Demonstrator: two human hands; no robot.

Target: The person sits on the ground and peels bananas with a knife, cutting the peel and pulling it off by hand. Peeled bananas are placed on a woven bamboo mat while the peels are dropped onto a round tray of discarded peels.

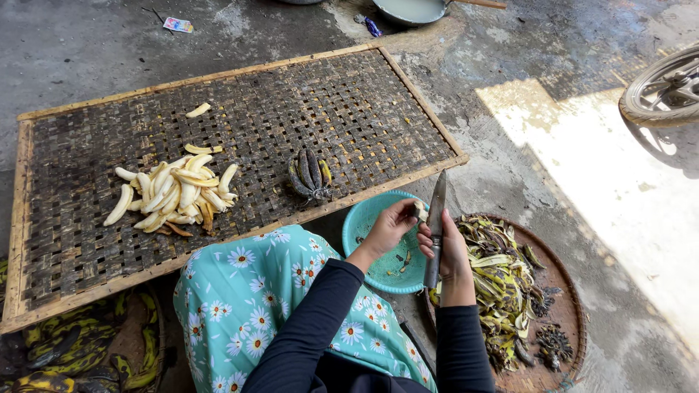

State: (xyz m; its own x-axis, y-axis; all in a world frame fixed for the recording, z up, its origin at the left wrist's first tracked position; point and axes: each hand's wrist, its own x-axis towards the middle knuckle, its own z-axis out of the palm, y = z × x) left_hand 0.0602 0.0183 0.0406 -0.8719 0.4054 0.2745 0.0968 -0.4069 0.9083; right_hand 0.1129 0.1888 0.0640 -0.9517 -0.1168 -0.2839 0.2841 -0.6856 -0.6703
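My left hand (389, 227) holds a small piece of banana (420, 212) at its fingertips, above a turquoise plastic basket (368, 218). My right hand (451, 251) grips a long knife (435, 218) by the handle, blade pointing up and away, right beside the banana piece. Both hands meet over the basket's right rim. A pile of peeled pale bananas (175, 193) lies on the woven bamboo tray (349, 102) to the left. A small bunch of dark unpeeled bananas (311, 175) rests near the tray's front edge.
A round woven tray (564, 291) at the right holds a heap of banana peels (499, 284). Blackened unpeeled bananas (65, 349) fill a basket at the bottom left. A metal pan (411, 10) stands at the top, a wheel (662, 87) at the right edge, on a concrete floor.
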